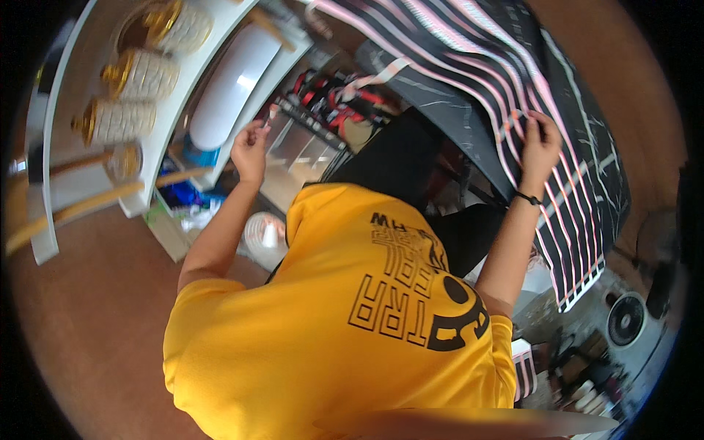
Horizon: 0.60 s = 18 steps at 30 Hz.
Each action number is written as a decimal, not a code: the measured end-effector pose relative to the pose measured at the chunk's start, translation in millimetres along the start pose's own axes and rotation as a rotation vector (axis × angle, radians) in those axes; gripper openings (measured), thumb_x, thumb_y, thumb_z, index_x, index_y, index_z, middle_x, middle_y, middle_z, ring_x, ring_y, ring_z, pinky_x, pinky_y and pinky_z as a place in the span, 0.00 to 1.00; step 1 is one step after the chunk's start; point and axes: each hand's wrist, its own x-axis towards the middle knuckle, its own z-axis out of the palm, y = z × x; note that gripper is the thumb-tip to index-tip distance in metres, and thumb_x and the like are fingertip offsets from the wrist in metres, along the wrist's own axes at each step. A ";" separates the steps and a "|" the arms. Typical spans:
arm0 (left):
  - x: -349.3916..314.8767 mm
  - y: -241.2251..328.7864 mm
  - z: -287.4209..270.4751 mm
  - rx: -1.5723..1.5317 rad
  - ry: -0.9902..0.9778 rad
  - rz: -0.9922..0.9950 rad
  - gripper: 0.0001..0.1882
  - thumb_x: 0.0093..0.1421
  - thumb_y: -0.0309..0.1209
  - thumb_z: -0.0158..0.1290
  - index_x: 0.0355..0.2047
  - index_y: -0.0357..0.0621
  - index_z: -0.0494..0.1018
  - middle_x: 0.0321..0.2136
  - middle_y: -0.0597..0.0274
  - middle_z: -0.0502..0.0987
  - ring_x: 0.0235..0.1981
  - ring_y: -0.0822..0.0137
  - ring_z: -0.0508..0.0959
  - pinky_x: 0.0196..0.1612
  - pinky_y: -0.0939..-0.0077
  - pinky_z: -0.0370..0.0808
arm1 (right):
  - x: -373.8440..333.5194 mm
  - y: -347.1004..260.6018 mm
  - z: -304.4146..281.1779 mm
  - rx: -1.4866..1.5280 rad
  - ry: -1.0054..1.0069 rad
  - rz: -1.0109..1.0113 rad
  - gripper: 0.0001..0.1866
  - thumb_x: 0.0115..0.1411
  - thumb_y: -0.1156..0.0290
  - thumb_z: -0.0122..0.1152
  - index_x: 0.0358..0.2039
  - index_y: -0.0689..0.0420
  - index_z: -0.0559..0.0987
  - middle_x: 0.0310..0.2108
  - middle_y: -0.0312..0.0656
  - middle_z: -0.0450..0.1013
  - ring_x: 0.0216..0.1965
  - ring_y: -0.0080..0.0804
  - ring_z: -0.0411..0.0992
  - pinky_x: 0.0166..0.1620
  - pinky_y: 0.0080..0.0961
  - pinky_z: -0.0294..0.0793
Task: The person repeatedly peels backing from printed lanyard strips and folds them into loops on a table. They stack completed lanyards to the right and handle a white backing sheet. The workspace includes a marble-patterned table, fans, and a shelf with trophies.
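Note:
Long pink, white and black strips [565,220] run in rows over a dark marble-patterned tabletop [469,117] and down past its edge. Above them is my right hand [541,150], thumb and fingers pinched together beside a small orange-pink piece [516,116]; whether that piece is in the fingers is hard to see. Out to the left, away from the strips, I hold up my left hand [249,152]. Its fingertips are closed too, with a tiny pale bit [272,114] near them that I cannot identify.
White shelves [165,121] at the left carry several ribbed jars [150,75] with gold lids and a long white rounded object [231,92]. A red-and-black pile [337,106] sits between shelf and table. A round fan [626,320] stands at the lower right.

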 end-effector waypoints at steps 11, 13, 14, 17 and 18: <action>-168.8 -199.5 -116.6 0.966 -0.128 -0.775 0.17 0.56 0.43 0.61 0.30 0.39 0.81 0.35 0.47 0.82 0.39 0.53 0.83 0.42 0.62 0.78 | 0.5 -1.3 0.1 0.046 -0.040 0.111 0.07 0.63 0.74 0.62 0.40 0.60 0.82 0.41 0.38 0.79 0.40 0.22 0.74 0.39 0.15 0.74; -198.0 -222.3 -127.5 1.070 -0.239 -0.886 0.20 0.57 0.47 0.59 0.31 0.39 0.82 0.38 0.45 0.82 0.43 0.52 0.82 0.45 0.61 0.78 | -2.3 -3.8 1.2 0.176 -0.017 0.230 0.07 0.63 0.74 0.61 0.40 0.60 0.82 0.42 0.38 0.79 0.39 0.21 0.75 0.36 0.14 0.77; -204.0 -238.8 -129.4 1.147 -0.358 -0.956 0.21 0.56 0.48 0.59 0.34 0.42 0.82 0.41 0.49 0.82 0.45 0.53 0.82 0.48 0.64 0.77 | -1.7 -5.3 0.2 0.142 -0.031 0.222 0.07 0.63 0.75 0.61 0.40 0.60 0.82 0.42 0.38 0.79 0.39 0.21 0.75 0.36 0.15 0.77; -226.9 -283.2 -140.6 1.170 -0.606 -1.054 0.23 0.53 0.51 0.61 0.37 0.43 0.82 0.41 0.51 0.82 0.44 0.53 0.82 0.48 0.64 0.78 | -1.9 -8.9 -0.2 0.126 -0.046 0.223 0.07 0.63 0.76 0.61 0.41 0.61 0.82 0.42 0.39 0.79 0.39 0.21 0.75 0.36 0.15 0.78; -229.8 -295.1 -143.1 1.229 -0.729 -0.971 0.24 0.52 0.51 0.62 0.37 0.42 0.82 0.39 0.52 0.83 0.43 0.55 0.83 0.46 0.65 0.79 | -2.0 -9.8 -0.3 0.149 -0.046 0.236 0.07 0.63 0.76 0.61 0.41 0.61 0.82 0.42 0.39 0.79 0.39 0.21 0.75 0.36 0.15 0.78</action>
